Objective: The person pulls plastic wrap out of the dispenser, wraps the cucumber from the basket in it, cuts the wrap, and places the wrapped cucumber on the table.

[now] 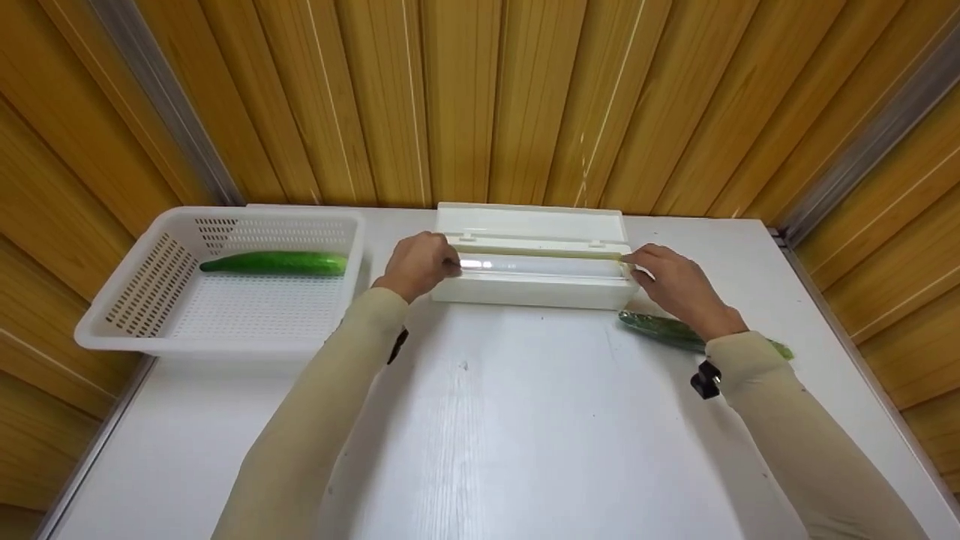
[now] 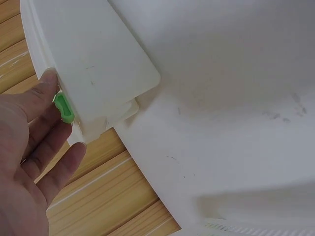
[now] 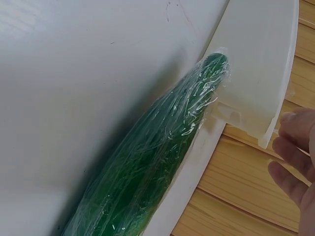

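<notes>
A white cling film dispenser box [image 1: 532, 292] stands at the back of the table, its lid [image 1: 529, 219] raised. Inside lies a shiny roll of cling film [image 1: 544, 265]. At the box's left end my left hand [image 1: 417, 264] pinches the film's edge between thumb and fingers, beside a small green piece [image 2: 64, 108] on the box. My right hand [image 1: 675, 285] pinches at the right end, thumb and forefinger together; the film between them is too thin to make out. Beneath the right wrist lies a cucumber wrapped in clear film [image 3: 147, 152], its tip against the box.
To the left stands a white perforated basket [image 1: 247, 345] holding an unwrapped cucumber [image 1: 277, 262]. A wood-patterned wall [image 1: 525, 105] rises right behind the box. The white table [image 1: 510, 435] stretches out in front, and its right edge runs past the wrapped cucumber.
</notes>
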{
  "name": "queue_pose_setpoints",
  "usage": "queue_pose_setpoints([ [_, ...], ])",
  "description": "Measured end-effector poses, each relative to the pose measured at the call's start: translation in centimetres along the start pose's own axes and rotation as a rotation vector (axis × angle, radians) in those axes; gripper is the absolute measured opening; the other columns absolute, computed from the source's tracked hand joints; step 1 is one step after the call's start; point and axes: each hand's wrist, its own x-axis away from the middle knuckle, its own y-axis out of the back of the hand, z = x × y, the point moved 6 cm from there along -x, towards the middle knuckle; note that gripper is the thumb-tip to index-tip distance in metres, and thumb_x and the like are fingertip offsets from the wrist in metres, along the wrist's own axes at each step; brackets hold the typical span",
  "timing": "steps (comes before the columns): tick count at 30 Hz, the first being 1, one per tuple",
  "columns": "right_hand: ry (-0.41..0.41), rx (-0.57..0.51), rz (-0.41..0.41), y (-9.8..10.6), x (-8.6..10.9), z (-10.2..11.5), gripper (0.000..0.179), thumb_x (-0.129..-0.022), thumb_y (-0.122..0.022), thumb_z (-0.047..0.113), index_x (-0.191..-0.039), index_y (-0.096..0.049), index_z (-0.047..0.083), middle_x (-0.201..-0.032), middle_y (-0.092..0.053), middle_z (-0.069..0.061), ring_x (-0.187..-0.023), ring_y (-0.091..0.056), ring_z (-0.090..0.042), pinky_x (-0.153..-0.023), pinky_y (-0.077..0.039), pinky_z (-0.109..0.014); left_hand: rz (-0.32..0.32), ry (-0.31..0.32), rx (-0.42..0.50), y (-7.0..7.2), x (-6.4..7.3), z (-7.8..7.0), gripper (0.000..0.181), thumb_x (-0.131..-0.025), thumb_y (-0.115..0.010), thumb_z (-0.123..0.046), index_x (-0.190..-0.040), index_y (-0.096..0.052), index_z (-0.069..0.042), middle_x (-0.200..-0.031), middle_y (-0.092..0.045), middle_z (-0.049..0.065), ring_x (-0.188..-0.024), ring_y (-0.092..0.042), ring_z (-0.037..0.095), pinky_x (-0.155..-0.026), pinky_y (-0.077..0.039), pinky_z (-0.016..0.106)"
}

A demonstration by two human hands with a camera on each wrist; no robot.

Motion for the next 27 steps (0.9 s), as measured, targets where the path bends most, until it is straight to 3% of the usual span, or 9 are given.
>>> queue_pose_setpoints([
  [8,0.014,-0.002,0.029,-1.0,-0.8,0.6,0.027,-0.097,-0.074,-0.003,-0.125,-0.075,0.000,-0.115,-0.071,-0.017,-0.106,-0.068,-0.037,-0.093,-0.056,-0.055,-0.045,-0.006,0.047,-0.4,-0.1,0.4,0.013,-0.097,-0.080,-0.013,-0.109,-0.085,-0.008,-0.104,-0.078,0.004,-0.097,-0.066,0.022,-0.090,-0.056,0.039],
  [16,0.099,0.012,-0.087,-1.1,-1.0,1.1,0.011,-0.094,-0.077,-0.006,-0.104,-0.079,-0.001,-0.101,-0.072,-0.014,-0.098,-0.069,-0.035,-0.081,-0.059,-0.053,-0.084,-0.055,-0.109,-0.9,0.0,0.1,0.016,-0.105,-0.071,-0.018,-0.110,-0.082,-0.007,-0.107,-0.075,0.006,-0.106,-0.066,0.026,-0.090,-0.057,0.038],
  [23,0.047,-0.035,-0.100,-1.1,-0.9,0.6,0.008,-0.096,-0.073,-0.006,-0.103,-0.075,-0.003,-0.101,-0.072,-0.016,-0.098,-0.068,-0.037,-0.082,-0.057,-0.056,-0.147,-0.067,-0.106,-0.9,0.2,-0.2,0.017,-0.108,-0.062,-0.013,-0.110,-0.075,-0.001,-0.104,-0.070,0.010,-0.103,-0.066,0.028,-0.086,-0.058,0.038],
  [27,-0.003,-0.069,-0.106,-1.2,-0.8,0.2,0.009,-0.099,-0.070,-0.006,-0.106,-0.073,-0.003,-0.105,-0.072,-0.018,-0.100,-0.068,-0.038,-0.086,-0.055,-0.057,-0.167,-0.072,-0.104,-0.9,0.2,-0.3,0.015,-0.106,-0.065,-0.013,-0.109,-0.074,-0.001,-0.105,-0.071,0.011,-0.103,-0.066,0.028,-0.085,-0.058,0.039],
])
